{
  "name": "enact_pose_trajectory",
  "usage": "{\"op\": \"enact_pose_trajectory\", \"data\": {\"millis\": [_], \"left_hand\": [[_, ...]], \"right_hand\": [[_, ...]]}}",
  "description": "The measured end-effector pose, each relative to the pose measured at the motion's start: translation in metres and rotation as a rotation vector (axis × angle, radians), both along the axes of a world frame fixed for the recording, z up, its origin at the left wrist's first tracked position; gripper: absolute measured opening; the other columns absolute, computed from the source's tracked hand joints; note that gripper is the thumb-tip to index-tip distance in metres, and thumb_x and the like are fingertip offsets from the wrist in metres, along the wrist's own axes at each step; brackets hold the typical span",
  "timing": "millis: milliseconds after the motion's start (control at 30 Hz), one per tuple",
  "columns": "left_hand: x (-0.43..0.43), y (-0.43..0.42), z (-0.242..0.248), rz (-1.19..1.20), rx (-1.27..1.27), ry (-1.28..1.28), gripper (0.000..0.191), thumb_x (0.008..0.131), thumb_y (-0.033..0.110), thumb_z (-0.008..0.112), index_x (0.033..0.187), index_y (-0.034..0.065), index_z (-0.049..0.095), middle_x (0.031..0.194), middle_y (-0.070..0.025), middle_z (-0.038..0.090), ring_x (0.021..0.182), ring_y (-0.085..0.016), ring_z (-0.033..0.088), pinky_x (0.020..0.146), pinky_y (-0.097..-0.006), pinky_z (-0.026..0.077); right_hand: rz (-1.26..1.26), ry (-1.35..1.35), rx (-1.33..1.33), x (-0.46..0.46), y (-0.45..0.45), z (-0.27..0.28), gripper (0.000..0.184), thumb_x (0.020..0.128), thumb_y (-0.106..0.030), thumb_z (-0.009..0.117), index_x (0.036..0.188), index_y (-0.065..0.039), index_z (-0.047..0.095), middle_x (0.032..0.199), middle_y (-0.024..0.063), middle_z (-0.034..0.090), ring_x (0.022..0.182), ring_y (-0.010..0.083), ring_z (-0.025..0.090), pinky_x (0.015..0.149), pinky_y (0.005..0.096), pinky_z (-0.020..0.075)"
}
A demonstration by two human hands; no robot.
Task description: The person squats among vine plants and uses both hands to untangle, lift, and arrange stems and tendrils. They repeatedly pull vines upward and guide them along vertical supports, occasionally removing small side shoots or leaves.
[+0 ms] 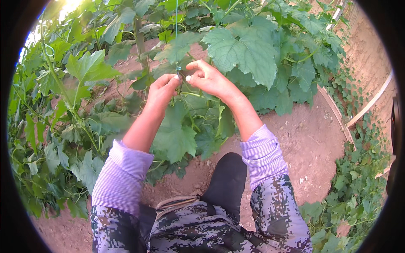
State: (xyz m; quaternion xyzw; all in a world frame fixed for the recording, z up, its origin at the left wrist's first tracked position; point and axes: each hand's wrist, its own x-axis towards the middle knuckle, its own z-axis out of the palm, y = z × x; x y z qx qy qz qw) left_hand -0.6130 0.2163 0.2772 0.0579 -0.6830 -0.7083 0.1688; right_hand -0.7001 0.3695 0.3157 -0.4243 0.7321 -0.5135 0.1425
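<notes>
A thin green string [176, 28] hangs from the top of the view, with a small knot [178, 68] near its lower end. Just below the knot, my left hand [162, 90] pinches the string's lower part between thumb and fingertips; a dark bit shows there. My right hand [207, 79] is close beside it on the right, thumb and forefinger apart, with nothing seen between them. A green vine stem [191, 94] with tendrils runs just under both hands. A large lobed leaf [243, 47] spreads above and to the right of my right hand.
Leafy climbing vines [76, 126] fill the left side. A wooden stake [139, 41] stands behind my left hand. Bare soil [303, 142] lies at the right, bordered by a pale curved strip [370, 102], an earthen wall [370, 57] and low creeping plants [354, 174].
</notes>
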Motion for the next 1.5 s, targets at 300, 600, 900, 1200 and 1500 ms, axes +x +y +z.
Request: {"op": "enact_pose_trajectory", "data": {"millis": [300,600,900,1200,1500], "left_hand": [[0.053,0.003,0.008,-0.197,0.279,0.026,0.022,0.089,0.027,0.054,0.090,0.0068,0.063,0.079,0.0019,0.060,0.066,-0.005,0.048,0.064,-0.0199,0.038],[0.045,-0.001,0.002,-0.290,0.406,0.019,0.025,0.089,0.032,0.053,0.094,0.0082,0.059,0.083,0.0013,0.058,0.075,-0.007,0.050,0.070,-0.0215,0.039],[0.036,0.000,0.009,-0.077,0.085,0.022,0.027,0.085,0.031,0.060,0.096,0.0069,0.062,0.087,0.0023,0.061,0.072,-0.006,0.048,0.066,-0.0208,0.039],[0.035,-0.003,0.005,-0.132,0.015,0.092,0.021,0.087,0.027,0.059,0.088,0.0062,0.065,0.078,0.0037,0.060,0.065,-0.003,0.044,0.059,-0.0183,0.037],[0.032,0.000,0.015,-0.122,0.030,0.106,0.015,0.085,0.020,0.062,0.081,0.0065,0.058,0.071,0.0067,0.051,0.067,-0.002,0.045,0.060,-0.0176,0.034]], "right_hand": [[0.252,-0.067,-0.060,0.009,0.024,0.043,0.031,0.085,-0.023,0.059,0.107,-0.001,0.055,0.089,0.0014,0.056,0.082,0.0074,0.052,0.073,0.0238,0.0432],[0.514,-0.118,-0.172,0.015,-0.022,-0.010,0.029,0.084,-0.017,0.060,0.106,0.000,0.052,0.093,0.0056,0.059,0.082,0.0098,0.055,0.075,0.0263,0.0454],[0.082,0.356,-0.204,0.021,-0.021,-0.003,0.016,0.083,-0.018,0.058,0.086,-0.003,0.057,0.078,0.0075,0.063,0.072,0.0176,0.062,0.064,0.0308,0.0477],[0.166,0.859,-0.008,0.017,0.000,0.029,0.018,0.076,-0.018,0.058,0.073,-0.004,0.047,0.064,0.0125,0.054,0.063,0.0339,0.056,0.053,0.0415,0.0429],[0.170,1.041,0.039,0.010,-0.002,0.020,0.017,0.069,-0.018,0.060,0.071,-0.008,0.047,0.059,0.0089,0.055,0.058,0.0301,0.058,0.050,0.0388,0.0453]]}}
